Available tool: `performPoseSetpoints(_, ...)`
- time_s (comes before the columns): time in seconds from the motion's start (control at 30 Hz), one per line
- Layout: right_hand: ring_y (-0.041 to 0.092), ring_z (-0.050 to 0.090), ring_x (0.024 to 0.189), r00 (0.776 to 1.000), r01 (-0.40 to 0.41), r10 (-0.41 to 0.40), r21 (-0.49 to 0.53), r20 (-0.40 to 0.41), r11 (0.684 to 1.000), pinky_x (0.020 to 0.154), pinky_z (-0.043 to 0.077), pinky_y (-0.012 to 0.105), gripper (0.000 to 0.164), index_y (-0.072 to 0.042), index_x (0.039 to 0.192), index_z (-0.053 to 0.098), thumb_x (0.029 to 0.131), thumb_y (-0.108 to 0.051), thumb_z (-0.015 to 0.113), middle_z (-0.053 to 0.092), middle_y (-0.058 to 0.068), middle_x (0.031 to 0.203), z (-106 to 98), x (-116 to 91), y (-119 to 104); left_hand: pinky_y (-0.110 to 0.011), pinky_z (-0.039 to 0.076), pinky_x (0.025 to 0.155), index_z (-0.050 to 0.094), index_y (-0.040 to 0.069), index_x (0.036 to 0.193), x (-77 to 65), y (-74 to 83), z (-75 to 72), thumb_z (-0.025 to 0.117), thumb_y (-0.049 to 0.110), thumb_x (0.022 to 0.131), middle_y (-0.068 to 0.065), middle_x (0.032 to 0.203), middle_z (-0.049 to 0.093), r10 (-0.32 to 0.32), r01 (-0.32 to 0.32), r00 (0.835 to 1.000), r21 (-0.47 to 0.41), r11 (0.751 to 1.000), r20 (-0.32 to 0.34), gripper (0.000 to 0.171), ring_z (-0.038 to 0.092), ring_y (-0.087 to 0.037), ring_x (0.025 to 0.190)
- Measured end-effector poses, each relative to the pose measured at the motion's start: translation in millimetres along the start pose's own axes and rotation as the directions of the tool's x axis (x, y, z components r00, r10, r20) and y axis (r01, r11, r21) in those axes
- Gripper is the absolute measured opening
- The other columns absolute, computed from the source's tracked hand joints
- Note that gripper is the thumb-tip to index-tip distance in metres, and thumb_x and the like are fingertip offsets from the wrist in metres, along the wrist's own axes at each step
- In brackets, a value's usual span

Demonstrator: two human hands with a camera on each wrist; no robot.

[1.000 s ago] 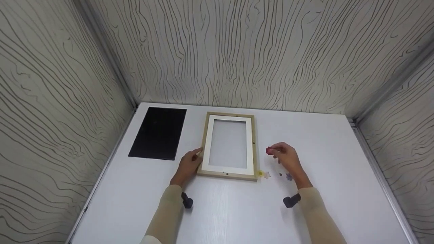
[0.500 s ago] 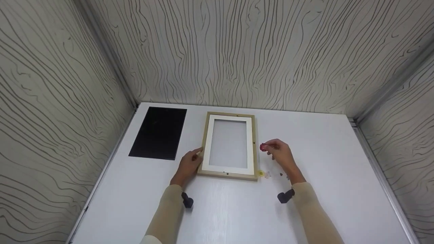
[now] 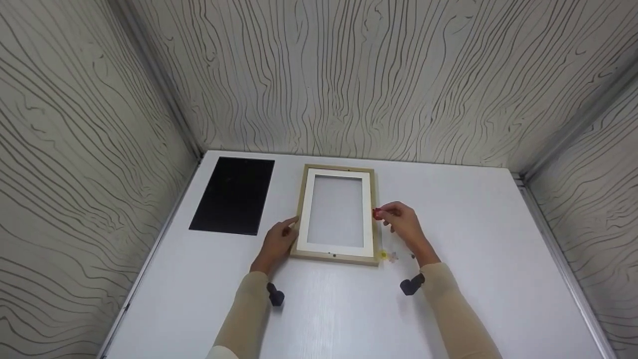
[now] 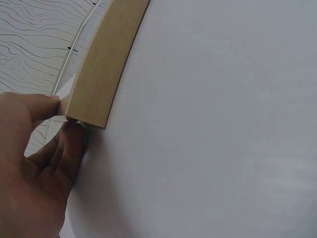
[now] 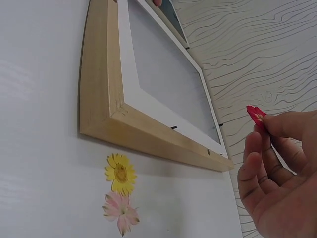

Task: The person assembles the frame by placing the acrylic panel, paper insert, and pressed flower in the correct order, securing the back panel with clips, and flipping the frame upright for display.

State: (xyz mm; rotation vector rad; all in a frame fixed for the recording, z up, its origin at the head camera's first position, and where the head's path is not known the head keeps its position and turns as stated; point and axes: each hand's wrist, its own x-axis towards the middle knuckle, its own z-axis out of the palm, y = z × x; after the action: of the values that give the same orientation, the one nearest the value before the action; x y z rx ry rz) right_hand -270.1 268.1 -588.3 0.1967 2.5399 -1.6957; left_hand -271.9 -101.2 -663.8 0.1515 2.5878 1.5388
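Observation:
A wooden picture frame (image 3: pixel 300 199) with a white inner mat (image 3: pixel 367 214) lies flat on the table. My left hand (image 3: pixel 276 244) grips the frame's left side near its front corner; in the left wrist view the digits (image 4: pixel 72 141) meet the wood's edge. Between thumb and fingertips my right hand (image 3: pixel 406 227) pinches a red pressed flower (image 5: pixel 256 115), held just above the frame's right edge in the head view. On the table by the near right corner lie a yellow pressed flower (image 5: pixel 120 173) and a pale pink one (image 5: pixel 121 212), side by side.
A black rectangular panel (image 3: pixel 232 197) lies to the left of the frame. One small dark piece (image 3: pixel 412 256) sits on the white table (image 3: pixel 324 319) under the right forearm. Patterned walls (image 3: pixel 319 89) enclose the back and sides.
My right hand has moved left with the red flower, from beside the frame to over its right edge. The forearm now covers the purple flower. The left hand has stayed put.

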Motion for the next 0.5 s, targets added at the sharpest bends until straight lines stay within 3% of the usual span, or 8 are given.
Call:
performPoseSetpoints(0.27, 0.032, 0.068, 0.101, 1.0, 0.0, 0.0, 0.017, 0.029, 1.0, 0.075, 0.054, 0.029, 0.026, -0.002, 0.125, 0.068, 0.106, -0.02, 0.066, 0.073, 0.015, 0.114, 11.5, 3.2, -7.8, -0.039, 0.048, 0.092, 0.061, 0.014, 0.151, -0.2, 0.2, 1.2, 0.061, 0.018, 0.107, -0.008, 0.109, 0.062, -0.002, 0.002, 1.0, 0.003, 1.0, -0.004, 0.044, 0.053, -0.019, 0.097)
performPoseSetpoints(0.5, 0.038, 0.065, 0.105, 0.999, 0.0, -0.002, 0.047, 0.05, 0.999, 0.083, 0.057, 0.041, 0.024, -0.003, 0.124, 0.068, 0.106, -0.019, 0.067, 0.072, 0.012, 0.111, 20.6, 4.1, -17.2, -0.042, 0.049, 0.095, 0.061, 0.014, 0.151, 0.9, -1.7, 3.0, 0.06, 0.017, 0.107, -0.009, 0.112, 0.064, -0.005, 0.005, 1.0, 0.011, 1.0, -0.015, 0.044, 0.054, -0.02, 0.101)
